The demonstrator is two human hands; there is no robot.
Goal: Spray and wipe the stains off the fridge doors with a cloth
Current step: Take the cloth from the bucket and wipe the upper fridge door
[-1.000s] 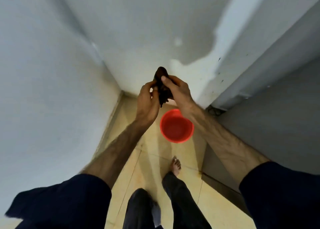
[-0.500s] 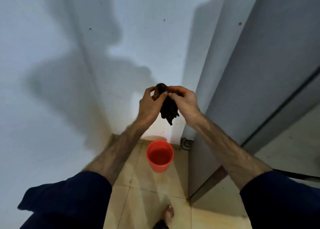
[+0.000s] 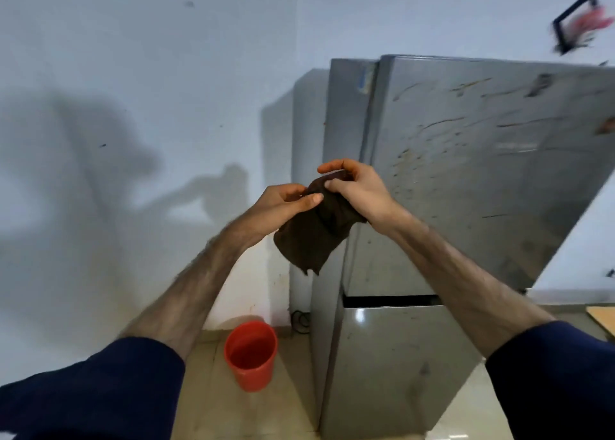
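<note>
A dark brown cloth (image 3: 312, 236) hangs in front of me, held at its top by both hands. My left hand (image 3: 283, 203) pinches its upper left edge between thumb and fingers. My right hand (image 3: 356, 190) grips the bunched top, fingers curled round it. Behind the hands stands a grey two-door fridge (image 3: 466, 180). Its upper door carries many brown streaks and specks (image 3: 442, 130). The lower door (image 3: 392, 356) is cleaner, with a few marks. No spray bottle is in view.
A red bucket (image 3: 251, 356) stands on the tiled floor (image 3: 213, 403) left of the fridge, near the white wall (image 3: 133, 73). A dark cable (image 3: 299, 320) lies at the fridge's base. A frame (image 3: 575, 23) hangs on the wall at upper right.
My view has swung up from the floor and bucket to the fridge front. The hands stay on the cloth, which has opened from a tight wad into a hanging flap.
</note>
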